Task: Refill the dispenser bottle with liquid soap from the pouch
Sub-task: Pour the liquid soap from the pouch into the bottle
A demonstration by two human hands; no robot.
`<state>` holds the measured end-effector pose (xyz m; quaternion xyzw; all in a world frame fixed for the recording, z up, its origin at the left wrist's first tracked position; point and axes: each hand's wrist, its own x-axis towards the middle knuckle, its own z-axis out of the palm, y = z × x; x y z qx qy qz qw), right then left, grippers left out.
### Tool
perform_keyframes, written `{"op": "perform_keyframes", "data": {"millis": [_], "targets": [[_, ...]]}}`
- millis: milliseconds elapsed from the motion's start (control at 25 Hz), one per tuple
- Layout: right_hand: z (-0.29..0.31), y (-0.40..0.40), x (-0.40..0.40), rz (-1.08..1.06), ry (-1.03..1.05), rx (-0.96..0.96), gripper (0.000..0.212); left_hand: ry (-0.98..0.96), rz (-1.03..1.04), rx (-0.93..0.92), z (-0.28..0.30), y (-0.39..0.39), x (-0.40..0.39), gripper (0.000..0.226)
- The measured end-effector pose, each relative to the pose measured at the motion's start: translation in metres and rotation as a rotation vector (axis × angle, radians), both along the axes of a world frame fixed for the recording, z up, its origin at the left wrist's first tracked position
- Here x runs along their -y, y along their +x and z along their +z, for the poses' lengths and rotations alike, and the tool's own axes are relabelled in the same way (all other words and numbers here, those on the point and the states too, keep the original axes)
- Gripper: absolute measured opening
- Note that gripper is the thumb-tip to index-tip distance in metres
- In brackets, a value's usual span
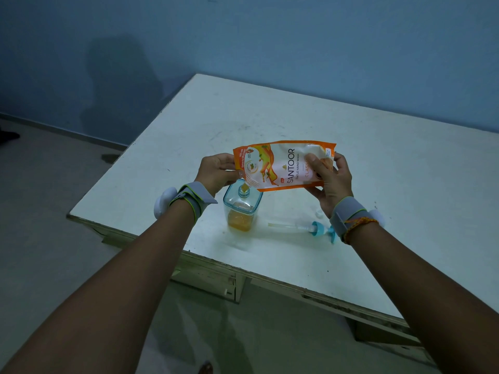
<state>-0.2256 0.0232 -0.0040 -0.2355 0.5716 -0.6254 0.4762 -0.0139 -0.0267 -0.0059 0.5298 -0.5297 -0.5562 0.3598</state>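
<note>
An orange and white soap pouch (283, 166) lies sideways in the air above the table, its spout end tipped down over the bottle's neck. My left hand (216, 171) grips the spout end and my right hand (330, 179) grips the bottom end. Orange soap runs from the pouch into the open neck of the clear square dispenser bottle (242, 209), which stands upright with orange liquid in its lower part. The bottle's blue pump head with its tube (302, 228) lies flat on the table to the right, partly behind my right wrist.
The white table (378, 163) has a worn front edge (216, 263) close to the bottle. A small white cap (319, 212) sits near my right wrist. A blue wall stands behind the table, and grey floor lies to the left and below.
</note>
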Motion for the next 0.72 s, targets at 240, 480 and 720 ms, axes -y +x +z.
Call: {"op": "perform_keyframes", "data": {"millis": [240,480,720], "targets": [[-0.0006,-0.0002,-0.0002,-0.004,0.006,0.0,0.024,0.01,-0.002,0.002,0.0,-0.0002,0.0006,0.033],[0.0002,0.0005,0.0001,-0.009,0.005,0.009,0.024,0.004,0.003,0.002,0.0014,-0.0002,-0.0002,0.033],[0.0007,0.0017,0.0001,-0.005,0.001,0.003,0.024,0.013,0.005,-0.003,0.0006,0.001,-0.0003,0.033]]}}
